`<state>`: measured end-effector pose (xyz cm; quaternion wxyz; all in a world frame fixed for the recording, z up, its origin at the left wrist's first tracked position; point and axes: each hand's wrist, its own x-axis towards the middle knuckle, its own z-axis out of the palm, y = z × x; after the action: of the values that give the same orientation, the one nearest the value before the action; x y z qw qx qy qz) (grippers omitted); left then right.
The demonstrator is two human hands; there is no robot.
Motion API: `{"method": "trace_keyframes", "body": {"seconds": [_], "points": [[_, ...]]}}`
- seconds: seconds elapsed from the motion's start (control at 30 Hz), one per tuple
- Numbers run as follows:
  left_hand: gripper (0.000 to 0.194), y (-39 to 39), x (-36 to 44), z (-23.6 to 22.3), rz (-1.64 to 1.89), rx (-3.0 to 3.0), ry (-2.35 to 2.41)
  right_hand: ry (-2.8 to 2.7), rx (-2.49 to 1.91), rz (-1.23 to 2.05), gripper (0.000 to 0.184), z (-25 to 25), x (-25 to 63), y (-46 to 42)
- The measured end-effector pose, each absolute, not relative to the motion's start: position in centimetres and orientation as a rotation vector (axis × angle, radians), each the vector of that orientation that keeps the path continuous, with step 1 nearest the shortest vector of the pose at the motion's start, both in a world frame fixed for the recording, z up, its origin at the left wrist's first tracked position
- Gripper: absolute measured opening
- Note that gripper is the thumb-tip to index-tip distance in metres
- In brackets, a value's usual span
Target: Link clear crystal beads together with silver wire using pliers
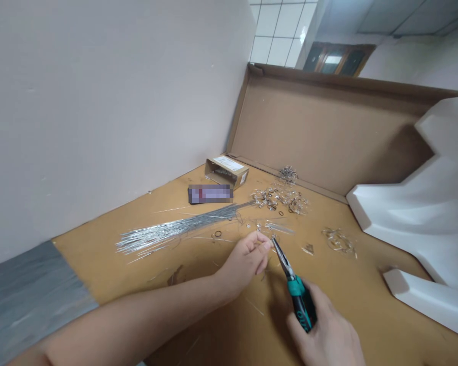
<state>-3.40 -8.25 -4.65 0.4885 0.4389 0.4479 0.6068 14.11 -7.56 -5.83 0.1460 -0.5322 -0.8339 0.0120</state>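
My right hand (pixel 326 325) is wrapped round the black-and-teal handles of needle-nose pliers (pixel 295 290), whose long metal jaws point up and to the left. A tiny shiny piece (pixel 274 237) shows at the tip of the jaws. My left hand (pixel 250 254) is closed in a pinch right beside that tip; what lies between its fingertips is too small to make out. Beyond the hands are a few short straight wires (pixel 280 227). A long bundle of thin metal wires (pixel 175 227) lies to the left, with a dark ring (pixel 218 234) near it.
Small clear pieces and dark rings form a pile (pixel 278 197) at the back, by a cardboard wall (pixel 328 132). An opened small box (pixel 229 172) and a phone (pixel 209 194) sit behind the wires. Wire scraps (pixel 339 241) lie right, near white foam (pixel 404 208). A pale wall (pixel 99 101) borders the left.
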Motion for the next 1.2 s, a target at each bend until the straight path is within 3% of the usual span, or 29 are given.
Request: {"method": "trace_keyframes", "body": {"seconds": [0.17,0.47,0.6,0.67,0.77,0.97,1.2], "points": [[0.019,-8.3,-3.3,-4.5,1.485,1.027,1.075,-2.314,-1.528,0.214,0.038,-5.8,14.2,-7.7],[0.022,-8.4,-3.5,-4.4,1.514,1.051,0.965,-1.918,-1.310,1.194,0.022,-3.8,14.4,-7.5],[0.021,-8.2,-3.6,-4.7,1.501,1.040,0.872,-1.689,-1.295,1.729,0.036,-3.5,15.2,-6.7],[0.022,-8.0,-3.7,-4.8,1.460,1.005,0.827,-1.656,-1.282,1.835,0.040,-3.5,15.6,-6.3],[0.023,-7.9,-3.7,-5.0,1.400,0.950,0.765,-1.772,-1.337,1.694,0.039,-3.6,16.0,-6.0],[0.018,-8.1,-3.5,-5.3,1.363,0.934,0.698,-2.060,-1.253,1.183,0.019,-3.6,16.3,-6.0],[0.013,-8.3,-3.5,-5.3,1.398,0.905,0.642,-2.175,-1.271,1.097,0.038,-4.0,16.2,-6.2]]}}
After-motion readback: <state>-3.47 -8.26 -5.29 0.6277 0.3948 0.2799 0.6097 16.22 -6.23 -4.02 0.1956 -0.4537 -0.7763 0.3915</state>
